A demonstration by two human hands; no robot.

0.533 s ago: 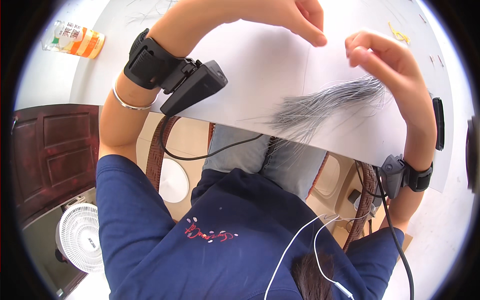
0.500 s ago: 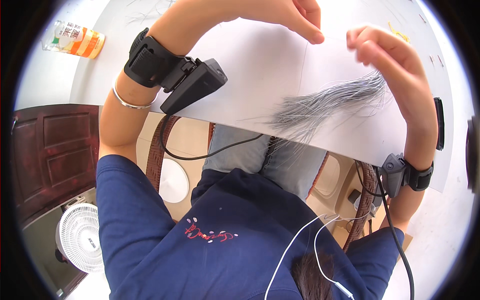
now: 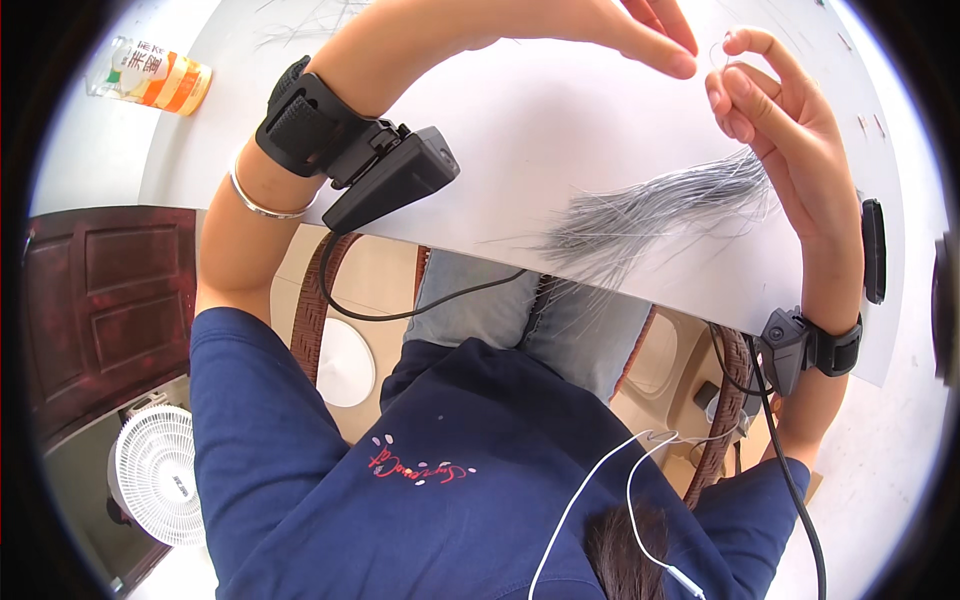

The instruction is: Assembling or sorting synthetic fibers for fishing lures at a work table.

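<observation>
At the top edge my left hand [image 3: 650, 35] reaches across from the left, its thumb and a fingertip drawn close together. Part of this hand is cut off by the picture's edge, and anything between its fingers is not visible. Just to its right, my right hand [image 3: 775, 105] is raised with curled fingers, pinching a thin strand [image 3: 713, 50] that bends into a small loop by the index fingertip. Below the right hand lies a bundle of thin grey strands [image 3: 660, 208], wire-like, its loose ends fanning over the table's near edge.
A bottle [image 3: 150, 75] with an orange and white label lies at the far left. More loose strands [image 3: 310, 25] are scattered at the upper left of the white table [image 3: 480, 150]. A flat black object [image 3: 874, 250] rests at the right edge. Black cables [image 3: 430, 305] hang from both wrist devices.
My left hand has shifted right, nearer the right hand. The right hand has turned and its fingers have spread somewhat, showing the small strand loop. The bundle stays where it was.
</observation>
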